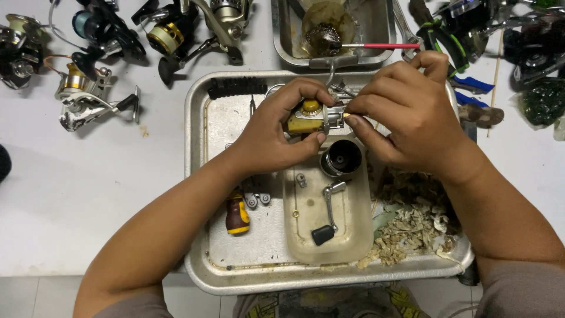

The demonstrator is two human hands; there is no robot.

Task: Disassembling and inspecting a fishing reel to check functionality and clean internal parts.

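My left hand (273, 132) grips a yellow and silver fishing reel body (310, 118) above a metal tray (197, 176). My right hand (406, 109) pinches a small part at the reel's right side, fingertips touching the metal. Just below the reel a dark spool (342, 158) stands upright. Under it a clear plastic dish (353, 235) holds a crank handle with a black knob (327, 218) and a small metal piece (301, 179).
A red and yellow screwdriver handle (237, 216) and crumpled dirty paper scraps (412, 227) lie in the tray. A second tray (282, 35) at the back holds a greasy brush with a red handle (382, 45). Several fishing reels (88, 94) crowd the white table's back edge.
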